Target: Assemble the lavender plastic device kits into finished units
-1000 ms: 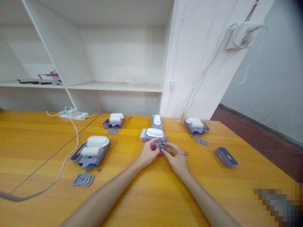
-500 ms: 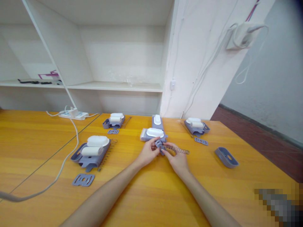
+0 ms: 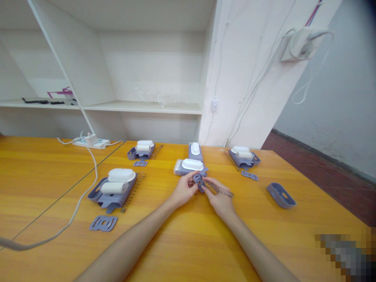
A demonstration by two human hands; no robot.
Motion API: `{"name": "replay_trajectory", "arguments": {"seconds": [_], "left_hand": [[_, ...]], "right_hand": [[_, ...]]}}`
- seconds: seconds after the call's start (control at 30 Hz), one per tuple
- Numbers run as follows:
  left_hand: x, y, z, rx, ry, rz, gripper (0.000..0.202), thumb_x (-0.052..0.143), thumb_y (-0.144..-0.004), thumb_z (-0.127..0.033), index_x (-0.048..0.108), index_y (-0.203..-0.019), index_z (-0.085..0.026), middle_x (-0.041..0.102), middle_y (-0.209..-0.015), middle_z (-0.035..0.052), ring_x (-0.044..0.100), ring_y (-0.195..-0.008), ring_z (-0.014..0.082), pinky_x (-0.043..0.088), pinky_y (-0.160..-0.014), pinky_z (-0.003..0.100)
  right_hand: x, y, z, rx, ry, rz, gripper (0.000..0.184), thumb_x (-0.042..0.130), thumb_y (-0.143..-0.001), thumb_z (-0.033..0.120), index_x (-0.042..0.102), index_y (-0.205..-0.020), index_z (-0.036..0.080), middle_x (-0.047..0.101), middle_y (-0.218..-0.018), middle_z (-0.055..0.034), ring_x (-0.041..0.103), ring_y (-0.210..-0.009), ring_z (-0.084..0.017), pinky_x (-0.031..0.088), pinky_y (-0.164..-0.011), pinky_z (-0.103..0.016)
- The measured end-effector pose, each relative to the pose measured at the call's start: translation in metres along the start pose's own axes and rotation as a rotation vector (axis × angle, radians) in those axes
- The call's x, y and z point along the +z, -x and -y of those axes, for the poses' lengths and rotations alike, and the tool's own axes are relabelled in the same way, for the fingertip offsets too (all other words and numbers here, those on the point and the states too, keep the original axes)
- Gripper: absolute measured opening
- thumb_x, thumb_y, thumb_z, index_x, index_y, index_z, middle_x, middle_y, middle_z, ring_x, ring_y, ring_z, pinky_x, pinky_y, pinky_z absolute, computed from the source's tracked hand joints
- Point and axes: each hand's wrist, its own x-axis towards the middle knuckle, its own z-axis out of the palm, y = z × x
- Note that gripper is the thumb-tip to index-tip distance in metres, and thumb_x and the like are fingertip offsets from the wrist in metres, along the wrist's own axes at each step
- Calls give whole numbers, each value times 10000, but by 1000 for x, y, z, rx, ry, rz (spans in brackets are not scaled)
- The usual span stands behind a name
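Between my hands, above the table's middle, is a small grey-purple slotted plate (image 3: 199, 181). My left hand (image 3: 184, 188) is closed on the plate's left side, thumb and fingers pinching it. On its right side my right hand (image 3: 219, 198) is closed too, gripping the plate's edge. A metal coil spring (image 3: 221, 189) runs from beside the plate out to the right over my right hand; whether its end is hooked to the plate I cannot make out. Just beyond my fingers lies a grey-purple housing with a white oval bristled part (image 3: 192, 164).
Similar part sets with white rollers lie at left (image 3: 114, 188), back left (image 3: 143, 149) and right (image 3: 242, 154). A loose slotted plate (image 3: 103, 223) lies at front left, an oval grey frame (image 3: 281, 195) at right. A white cable (image 3: 85, 184) crosses the left side from a power strip (image 3: 91, 141).
The plate has turned slightly in my fingers, showing more of its flat face. The spring's free end has dipped a little. My arms have hardly moved.
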Motion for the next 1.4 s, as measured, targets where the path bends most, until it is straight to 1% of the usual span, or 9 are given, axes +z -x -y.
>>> {"name": "replay_trajectory", "arguments": {"seconds": [0.17,0.3,0.43,0.53,0.63,0.8,1.0,1.17,1.4], "left_hand": [[0,0,2,23,-38,22,506,547,-740,-132,473,-1240,-119,661,-1003,110,621,-794,143,466,-641,207],[0,0,2,23,-40,36,511,554,-742,-130,471,-1246,-129,651,-1043,109,621,-844,151,472,-703,224],[0,0,2,31,-10,33,478,577,-737,-138,488,-1207,-124,645,-1056,112,621,-877,160,475,-756,249],[0,0,2,18,9,12,481,603,-721,-143,489,-1189,-135,652,-1027,103,629,-831,155,479,-717,239],[0,0,0,-4,26,23,491,622,-717,-161,491,-1189,-133,652,-1026,108,632,-810,154,480,-704,239],[-1,0,-3,-44,53,54,534,642,-716,-194,480,-1216,-102,635,-1077,138,630,-820,160,478,-715,249],[-2,0,-5,-58,90,75,619,689,-685,-223,459,-1250,-119,619,-1111,131,621,-855,170,470,-737,256],[-4,0,-1,-44,84,92,621,670,-712,-265,434,-1265,-112,629,-1069,134,621,-808,158,463,-687,240],[-6,-3,7,-33,37,34,565,637,-732,-268,443,-1240,-113,632,-909,86,602,-703,131,442,-574,205]], "right_hand": [[1,-1,3,20,-4,4,258,616,-721,316,655,-949,201,681,-980,-72,625,-947,-248,482,-877,-402],[1,-1,4,35,15,-8,243,624,-719,327,648,-927,203,681,-955,-68,625,-926,-240,476,-870,-406],[1,-1,1,19,32,-9,235,617,-736,314,639,-939,197,675,-956,-65,618,-922,-223,464,-874,-388],[1,0,-2,5,52,-14,239,623,-738,311,637,-949,199,671,-964,-61,610,-932,-220,454,-879,-378],[1,0,-3,-9,62,-16,241,624,-740,310,636,-956,204,668,-967,-58,607,-934,-218,451,-880,-375],[0,0,-3,-29,75,-27,229,609,-751,296,629,-960,202,665,-964,-63,605,-928,-219,450,-878,-376],[1,1,-6,-45,78,-41,217,586,-773,279,602,-976,205,648,-979,-64,591,-942,-213,447,-886,-379],[1,1,-7,-47,90,-26,214,582,-776,278,598,-977,209,642,-979,-63,584,-946,-219,446,-887,-395],[1,1,-9,-76,110,-41,225,586,-777,286,589,-987,203,640,-984,-66,581,-957,-222,442,-893,-397]]}}
